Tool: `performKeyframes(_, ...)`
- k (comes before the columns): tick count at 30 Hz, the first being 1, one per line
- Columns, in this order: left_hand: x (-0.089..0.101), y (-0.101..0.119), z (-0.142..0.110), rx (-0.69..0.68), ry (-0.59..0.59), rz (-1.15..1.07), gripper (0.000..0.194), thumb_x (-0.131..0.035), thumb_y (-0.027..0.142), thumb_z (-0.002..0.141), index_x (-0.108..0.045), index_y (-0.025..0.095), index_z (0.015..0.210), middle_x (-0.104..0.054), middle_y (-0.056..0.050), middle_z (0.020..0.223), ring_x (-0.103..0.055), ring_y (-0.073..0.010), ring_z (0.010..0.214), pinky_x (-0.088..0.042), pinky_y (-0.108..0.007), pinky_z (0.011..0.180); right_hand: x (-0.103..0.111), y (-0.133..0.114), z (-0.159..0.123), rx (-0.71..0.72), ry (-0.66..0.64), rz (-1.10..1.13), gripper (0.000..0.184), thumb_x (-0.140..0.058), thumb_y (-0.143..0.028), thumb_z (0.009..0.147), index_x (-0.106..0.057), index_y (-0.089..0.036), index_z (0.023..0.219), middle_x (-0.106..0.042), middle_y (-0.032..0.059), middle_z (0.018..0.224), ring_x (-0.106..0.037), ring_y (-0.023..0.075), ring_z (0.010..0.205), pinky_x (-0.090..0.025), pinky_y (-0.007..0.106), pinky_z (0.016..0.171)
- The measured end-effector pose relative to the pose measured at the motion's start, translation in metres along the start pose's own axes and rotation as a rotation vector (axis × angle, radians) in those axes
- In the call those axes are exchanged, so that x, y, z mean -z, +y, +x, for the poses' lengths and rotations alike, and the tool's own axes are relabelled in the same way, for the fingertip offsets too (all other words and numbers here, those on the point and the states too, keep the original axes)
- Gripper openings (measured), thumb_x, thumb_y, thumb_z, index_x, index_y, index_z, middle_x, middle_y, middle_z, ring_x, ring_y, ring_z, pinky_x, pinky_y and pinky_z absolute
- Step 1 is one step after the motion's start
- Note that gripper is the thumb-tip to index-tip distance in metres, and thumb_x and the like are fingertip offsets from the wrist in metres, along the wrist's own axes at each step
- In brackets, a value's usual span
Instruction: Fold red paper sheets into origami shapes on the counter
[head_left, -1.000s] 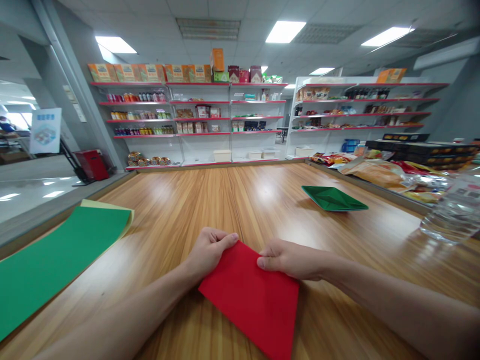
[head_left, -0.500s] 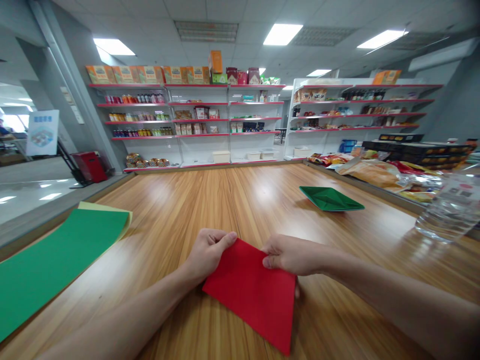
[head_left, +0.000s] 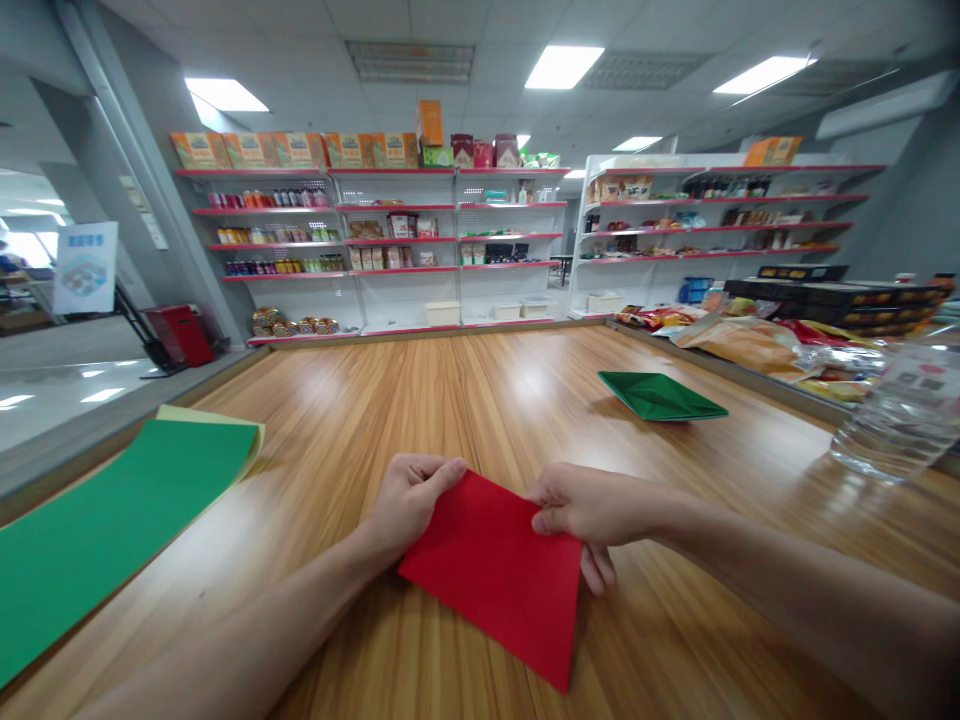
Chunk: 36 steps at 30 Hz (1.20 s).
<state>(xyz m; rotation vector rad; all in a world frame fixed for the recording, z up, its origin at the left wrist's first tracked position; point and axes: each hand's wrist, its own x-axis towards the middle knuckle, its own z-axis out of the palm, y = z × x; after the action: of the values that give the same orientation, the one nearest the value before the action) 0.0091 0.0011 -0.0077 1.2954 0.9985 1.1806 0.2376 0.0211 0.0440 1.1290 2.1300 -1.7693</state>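
Note:
A red sheet of paper (head_left: pixel 495 575) is held up at a tilt over the wooden table, close in front of me. My left hand (head_left: pixel 412 505) pinches its upper left corner, thumb on top. At the upper right edge my right hand (head_left: pixel 581 515) grips the sheet between thumb and fingers; some of its fingertips show past the paper's right side. Beyond my right hand lies a folded green paper piece (head_left: pixel 664 396), shaped like a shallow dish. Green paper sheets (head_left: pixel 127 520) with a pale yellow one beneath lie at the left, their far end curling up.
The wooden table (head_left: pixel 360 390) has a raised edge. A clear plastic bottle (head_left: pixel 896 420) stands at the right. Behind it are snack bags (head_left: pixel 757 350) and stacked black boxes (head_left: pixel 840 300). Stocked shelves (head_left: pixel 397 240) line the far side.
The red paper has shifted slightly left and up with both hands. More of my right hand's fingers now show beyond its right edge.

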Motion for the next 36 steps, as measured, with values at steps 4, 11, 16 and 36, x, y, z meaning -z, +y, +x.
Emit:
performKeyframes(4, 0.009, 0.006, 0.004, 0.164, -0.141, -0.188, 0.043, -0.062, 0.05, 0.079, -0.067, 0.009, 0.066, -0.067, -0.009, 0.063, -0.06, -0.0158, 0.053, -0.042, -0.023, 0.049, 0.004, 0.005, 0.006, 0.023, 0.087, 0.004, 0.023, -0.036, -0.011, 0.087, -0.056, -0.011, 0.076, -0.056, -0.0017, 0.041, -0.054, 0.0087, 0.033, -0.043, 0.013, 0.037)
performKeyframes(11, -0.007, 0.005, 0.0, 0.131, -0.063, -0.412, 0.035, -0.071, 0.037, 0.076, -0.066, 0.013, 0.1, -0.071, -0.014, 0.096, -0.067, -0.022, 0.076, -0.052, -0.033, 0.069, -0.003, 0.007, 0.022, 0.199, 0.391, 0.292, 0.02, -0.04, -0.023, 0.091, -0.053, -0.011, 0.08, -0.06, 0.0002, 0.052, -0.055, 0.0081, 0.033, -0.039, 0.012, 0.03)
performKeyframes(16, -0.017, 0.001, -0.001, -0.002, 0.118, -0.393, 0.028, -0.076, 0.029, 0.07, -0.069, 0.008, 0.088, -0.073, -0.013, 0.085, -0.068, -0.0233, 0.073, -0.053, -0.033, 0.069, -0.011, 0.006, 0.026, 0.137, 0.373, 0.268, 0.031, -0.036, -0.029, 0.095, -0.05, -0.013, 0.073, -0.056, -0.0018, 0.047, -0.049, 0.0071, 0.028, -0.034, 0.013, 0.026)
performKeyframes(36, -0.01, -0.001, 0.001, 0.039, 0.323, -0.337, 0.036, -0.071, 0.045, 0.071, -0.064, 0.011, 0.081, -0.069, -0.007, 0.066, -0.062, -0.0186, 0.051, -0.051, -0.03, 0.052, -0.037, 0.001, 0.022, 0.111, 0.278, 0.101, 0.043, -0.036, -0.038, 0.093, -0.047, -0.015, 0.059, -0.051, -0.0039, 0.04, -0.041, 0.0062, 0.024, -0.026, 0.014, 0.023)
